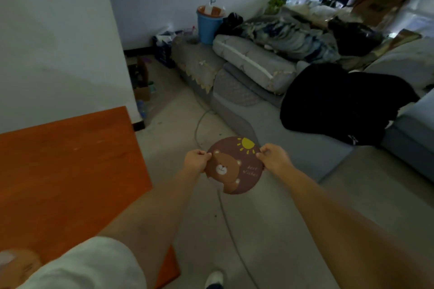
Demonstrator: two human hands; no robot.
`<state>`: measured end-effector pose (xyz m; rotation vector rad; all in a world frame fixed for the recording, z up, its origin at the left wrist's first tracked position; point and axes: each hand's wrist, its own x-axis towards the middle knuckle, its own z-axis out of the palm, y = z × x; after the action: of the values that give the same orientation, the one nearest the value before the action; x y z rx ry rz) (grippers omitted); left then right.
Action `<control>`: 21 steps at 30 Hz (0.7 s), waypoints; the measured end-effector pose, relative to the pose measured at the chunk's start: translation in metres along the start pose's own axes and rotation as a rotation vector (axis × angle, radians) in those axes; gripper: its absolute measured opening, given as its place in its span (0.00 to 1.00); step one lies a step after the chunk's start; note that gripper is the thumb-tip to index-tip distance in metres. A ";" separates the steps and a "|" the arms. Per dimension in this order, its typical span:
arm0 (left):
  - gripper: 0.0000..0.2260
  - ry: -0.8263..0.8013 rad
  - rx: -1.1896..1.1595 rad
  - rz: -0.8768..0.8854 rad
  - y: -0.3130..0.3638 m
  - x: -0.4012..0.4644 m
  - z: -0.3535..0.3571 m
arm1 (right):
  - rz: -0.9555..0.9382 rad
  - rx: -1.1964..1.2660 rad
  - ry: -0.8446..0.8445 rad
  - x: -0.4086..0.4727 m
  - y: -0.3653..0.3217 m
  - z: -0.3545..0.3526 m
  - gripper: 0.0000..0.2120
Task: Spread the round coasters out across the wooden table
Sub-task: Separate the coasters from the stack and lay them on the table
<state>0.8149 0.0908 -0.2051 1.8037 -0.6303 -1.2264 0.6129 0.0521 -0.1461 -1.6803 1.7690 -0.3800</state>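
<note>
The round coaster [234, 166], brown with a bear and a yellow sun printed on it, is being held out in mid-air over the floor [270, 230], off past the right edge of the wooden table [65, 166] and not over the top at all. Whether it's one coaster or a small stack pinched together can't be told from this angle; a pale sliver shows at the lower left rim, which might be another one underneath.

What could go wrong, as a guess: it's only pinched at two opposite rim points, so if it is a stack, the lower ones could slide out and end up on the floor, since nothing is under them. A thin cable [225, 213] runs across the floor right below, and a shoe [214, 279] is seen close to it, so a snag while stepping toward the table is possible too. The table's right edge is also near enough that a coaster laid down carelessly there could hang over it.

Grip: the left hand [196, 161] is closed on the coaster's left rim, fingertips curled tight, thumb on top. The right hand [273, 157] is closed on the right rim the same way. Both are pinches, not full grasps, and nothing else is touched by either hand.

The visible part of the orange-brown tabletop looks bare apart from something blurry at its near corner that can't be made out. A grey sofa [258, 110] piled with bedding sits well apart behind.
</note>
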 end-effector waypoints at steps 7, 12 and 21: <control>0.15 -0.024 -0.034 0.035 0.068 0.059 0.071 | 0.014 -0.034 -0.007 0.112 0.015 -0.059 0.16; 0.14 0.163 -0.128 -0.027 0.085 0.099 0.067 | -0.146 -0.091 -0.186 0.191 -0.024 -0.049 0.06; 0.15 0.666 -0.382 -0.156 0.077 0.105 0.004 | -0.533 -0.249 -0.521 0.275 -0.139 0.041 0.10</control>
<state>0.8564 -0.0318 -0.1921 1.7974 0.1178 -0.6995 0.7578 -0.2219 -0.1619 -2.1801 1.0094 0.0654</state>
